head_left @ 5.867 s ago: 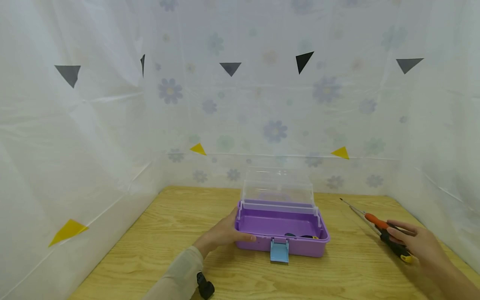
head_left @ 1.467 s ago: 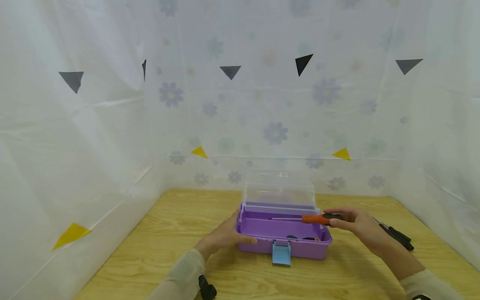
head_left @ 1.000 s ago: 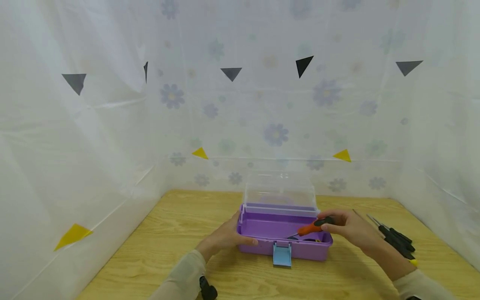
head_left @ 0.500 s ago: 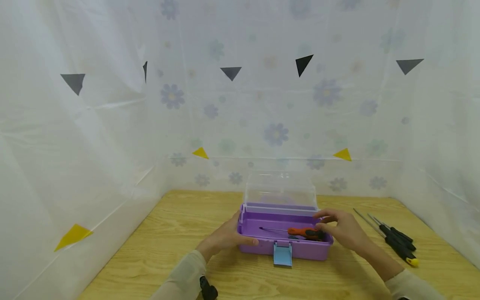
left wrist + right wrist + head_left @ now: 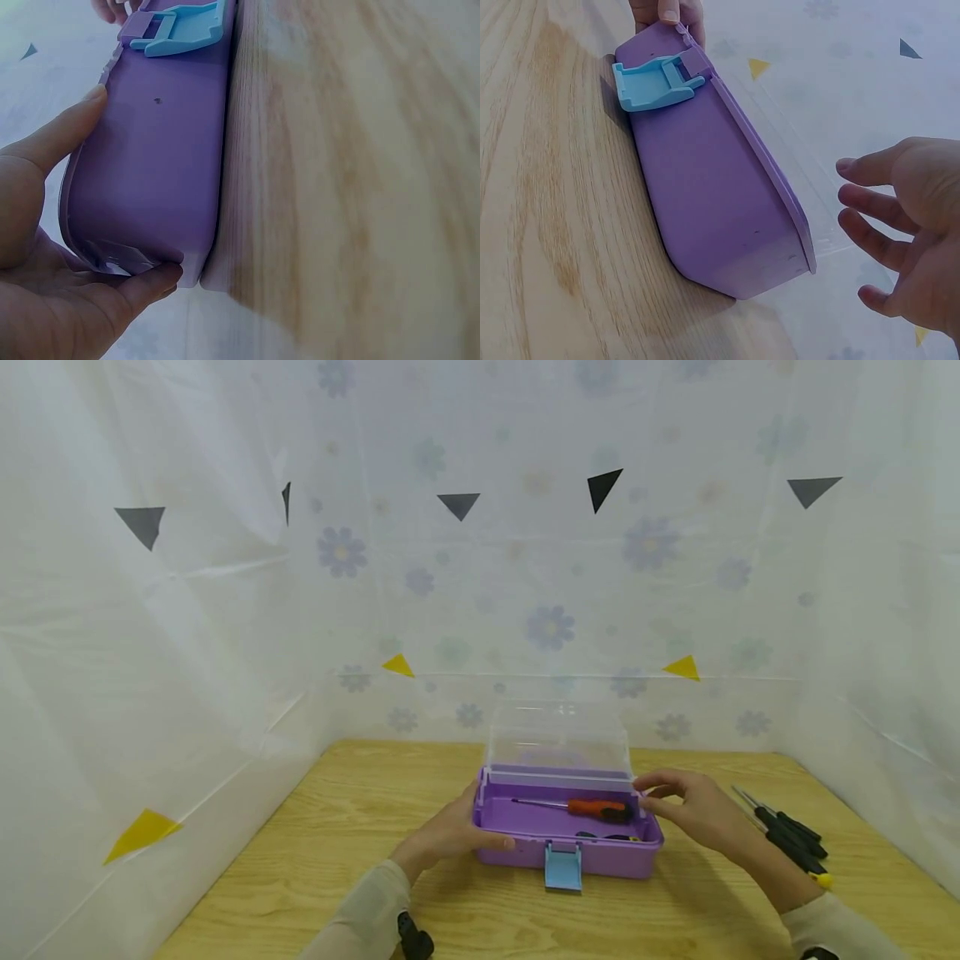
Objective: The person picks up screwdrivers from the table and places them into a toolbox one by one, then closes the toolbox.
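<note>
A purple toolbox point(image 5: 607, 862) stands on the table, its clear lid point(image 5: 558, 735) raised at the back and its light blue latch point(image 5: 562, 868) hanging down in front. Its left end is gripped by my left hand point(image 5: 450, 831), thumb point(image 5: 71, 127) along the front rim and fingers against the end wall. Inside lies an orange-and-black screwdriver point(image 5: 596, 810), shaft pointing left. Dark and yellow handles point(image 5: 626, 838) show low behind the front wall, mostly hidden. Over the box's right end, my right hand point(image 5: 693, 806) holds nothing; its fingers are spread and slightly bent in the right wrist view.
Several black-handled screwdrivers point(image 5: 791, 839), one with a yellow end, lie on the table point(image 5: 337, 810) to the right, partly behind my right forearm. White flowered sheeting point(image 5: 480, 585) with dark and yellow triangles encloses the table at the back and sides.
The right hand has brought the orange-and-black screwdriver from the right side of the table into the toolbox, let go, and drawn slightly up and away. The left hand has stayed on the box.
</note>
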The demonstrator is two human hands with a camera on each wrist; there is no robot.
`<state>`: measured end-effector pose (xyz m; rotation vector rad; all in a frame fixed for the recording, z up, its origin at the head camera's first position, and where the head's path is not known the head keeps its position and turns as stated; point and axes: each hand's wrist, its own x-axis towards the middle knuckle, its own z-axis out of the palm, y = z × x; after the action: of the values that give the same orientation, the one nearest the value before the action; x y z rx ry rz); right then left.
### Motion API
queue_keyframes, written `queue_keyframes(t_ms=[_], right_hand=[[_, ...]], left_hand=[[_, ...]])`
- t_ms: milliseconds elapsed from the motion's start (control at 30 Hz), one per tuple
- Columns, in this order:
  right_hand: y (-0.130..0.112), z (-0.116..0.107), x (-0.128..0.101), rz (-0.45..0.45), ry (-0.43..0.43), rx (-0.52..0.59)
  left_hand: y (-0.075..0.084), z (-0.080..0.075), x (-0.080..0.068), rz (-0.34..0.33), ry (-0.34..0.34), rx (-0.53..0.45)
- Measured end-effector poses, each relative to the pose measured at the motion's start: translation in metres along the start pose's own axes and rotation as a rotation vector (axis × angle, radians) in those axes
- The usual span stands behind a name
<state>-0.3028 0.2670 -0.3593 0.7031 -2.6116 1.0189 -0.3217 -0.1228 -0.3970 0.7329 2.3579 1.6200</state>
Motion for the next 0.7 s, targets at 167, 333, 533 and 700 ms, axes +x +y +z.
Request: queue_keyframes(t_ms=[167,333,533,700], right_hand=[[0.0039,-0.0035,0.0009,-0.020,-0.039,0.046],[0.0044,-0.0053,0.0006,-0.033,-0.064,0.096],[0.0033,-0.0082,0.0003,-0.026,-0.092,0.156],[0.0023,-0.0108,0.0007,-0.027,-0.094,0.161]], left_hand=[[0.0006,-0.0002,-0.0002,-0.010,0.009,0.014],[-0.0009,-0.0001,0.0001,-0.003,0.002,0.010],[-0.0014,-0.0003,-0.0002,0.002,0.002,0.008],[-0.0013,-0.0007,0.0000,-0.004,0.001,0.007]])
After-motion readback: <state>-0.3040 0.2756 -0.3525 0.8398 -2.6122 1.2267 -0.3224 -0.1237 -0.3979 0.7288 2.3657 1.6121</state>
